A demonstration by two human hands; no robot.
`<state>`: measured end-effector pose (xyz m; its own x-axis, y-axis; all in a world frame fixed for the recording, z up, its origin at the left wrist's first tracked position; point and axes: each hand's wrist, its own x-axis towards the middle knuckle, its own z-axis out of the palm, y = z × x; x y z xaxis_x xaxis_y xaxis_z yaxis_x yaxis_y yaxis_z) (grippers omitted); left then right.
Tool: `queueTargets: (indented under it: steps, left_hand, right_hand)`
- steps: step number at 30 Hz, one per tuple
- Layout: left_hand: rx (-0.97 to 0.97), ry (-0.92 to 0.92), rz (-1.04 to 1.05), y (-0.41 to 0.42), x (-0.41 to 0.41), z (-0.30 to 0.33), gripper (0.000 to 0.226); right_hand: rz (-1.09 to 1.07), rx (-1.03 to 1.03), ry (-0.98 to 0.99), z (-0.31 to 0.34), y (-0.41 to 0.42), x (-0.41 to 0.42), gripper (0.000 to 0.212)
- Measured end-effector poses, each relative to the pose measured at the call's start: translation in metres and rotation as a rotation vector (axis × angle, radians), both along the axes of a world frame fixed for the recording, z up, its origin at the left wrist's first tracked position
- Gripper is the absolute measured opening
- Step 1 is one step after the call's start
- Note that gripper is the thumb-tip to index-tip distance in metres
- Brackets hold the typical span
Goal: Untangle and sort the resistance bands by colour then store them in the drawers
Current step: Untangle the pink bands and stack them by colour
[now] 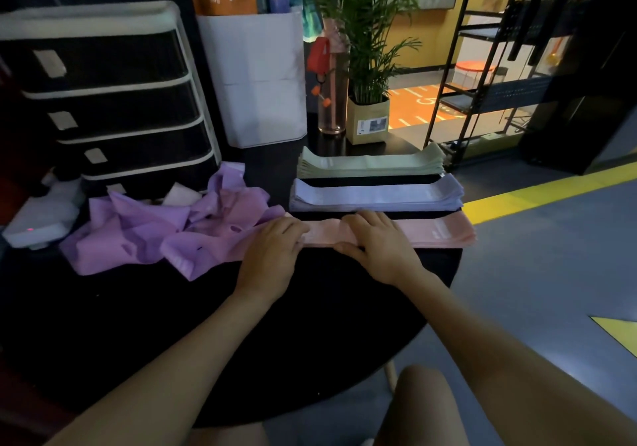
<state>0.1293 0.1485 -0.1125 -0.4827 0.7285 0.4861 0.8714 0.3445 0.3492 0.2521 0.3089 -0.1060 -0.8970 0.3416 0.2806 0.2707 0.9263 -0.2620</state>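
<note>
Pressing flat on my pink band stack (413, 232), left grip (275, 242) and right grip (375, 239) lie open-fingered; purple tangle (155, 232) sits beside them on the worktop (310, 325).

Both arms reach forward; left hand (275, 242) and right hand (375, 242) lie palm-down, fingers relaxed

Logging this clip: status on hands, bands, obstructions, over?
Left hand and right hand flat on pink stack. Green stack, white stack sorted; purple bands tangled. Drawers closed, unobstructed.
</note>
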Motion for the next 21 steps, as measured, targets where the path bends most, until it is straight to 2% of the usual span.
queueTargets:
  steps: [10,15,18,21]
  left_hand:
    - [-0.026,0.048,0.0,-0.001,0.002,0.001,0.016]
    - [-0.076,0.156,-0.019,-0.003,0.008,0.011,0.024]
    - [-0.103,0.145,-0.112,0.014,0.02,0.024,0.03]
    - [-0.238,0.048,-0.207,0.041,0.033,0.029,0.045]
  right_hand:
    - [0.005,0.049,-0.009,-0.001,-0.003,-0.001,0.053]
    - [-0.01,0.064,-0.051,0.014,0.014,0.018,0.06]
    - [-0.042,0.062,-0.145,0.032,0.036,0.033,0.062]
    - [-0.036,0.068,-0.32,0.044,0.055,0.044,0.066]
